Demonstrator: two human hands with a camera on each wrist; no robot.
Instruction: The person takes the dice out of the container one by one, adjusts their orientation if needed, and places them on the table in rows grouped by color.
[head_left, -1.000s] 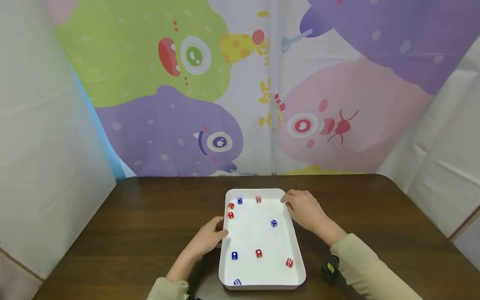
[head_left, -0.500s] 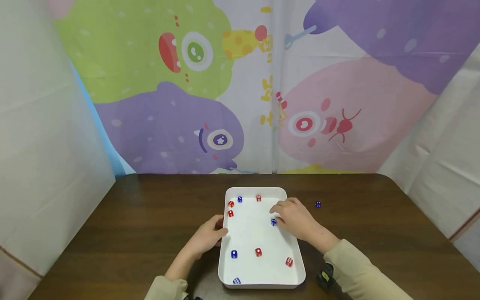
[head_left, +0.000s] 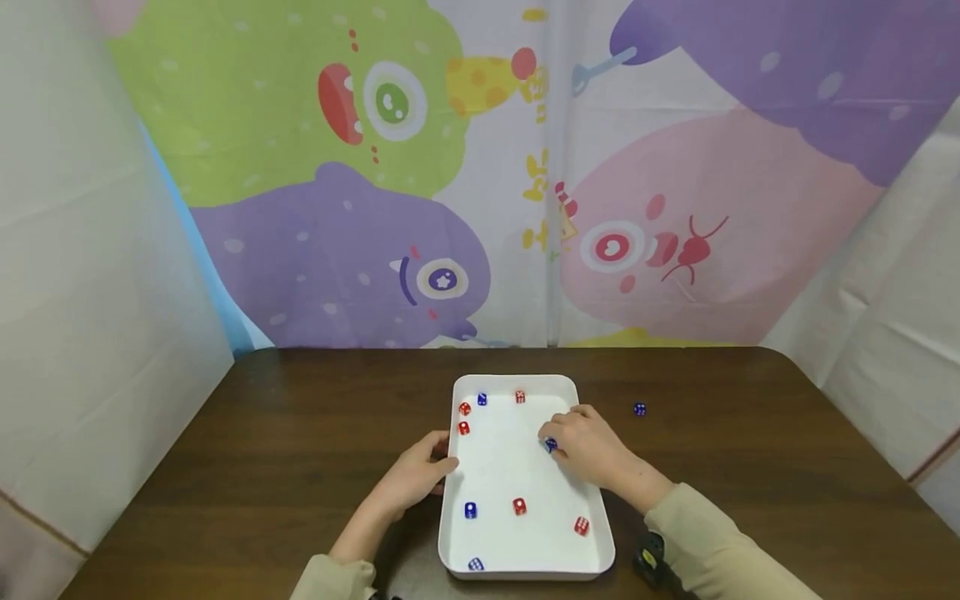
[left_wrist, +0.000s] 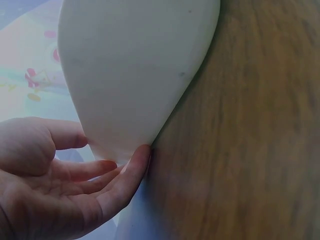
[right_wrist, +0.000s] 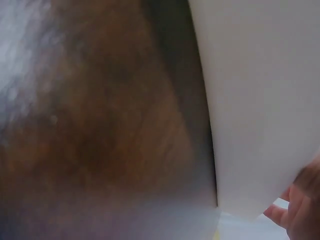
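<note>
A white tray [head_left: 498,475] lies lengthwise on the table in the head view. My left hand [head_left: 412,475] holds its left side, thumb at the rim and fingers against the outer wall; the left wrist view shows this hand [left_wrist: 80,185] at the wall from close up. Reaching over the right rim, my right hand [head_left: 591,446] pinches a blue die [head_left: 551,444] just inside the tray, partly hidden by the fingers. In the right wrist view only part of the right hand [right_wrist: 302,210] shows, beyond the tray wall [right_wrist: 260,100].
Inside the tray are several red dice, one at the back [head_left: 520,397], and several blue dice, one near the front [head_left: 470,510]. Another blue die [head_left: 640,409] lies on the brown table [head_left: 720,442] right of the tray. A printed cloth [head_left: 510,250] hangs behind.
My right hand has left the tray's far right corner, uncovering the blue die on the table. It has moved inward and closed its fingers on the blue die in the tray. My left hand stays put.
</note>
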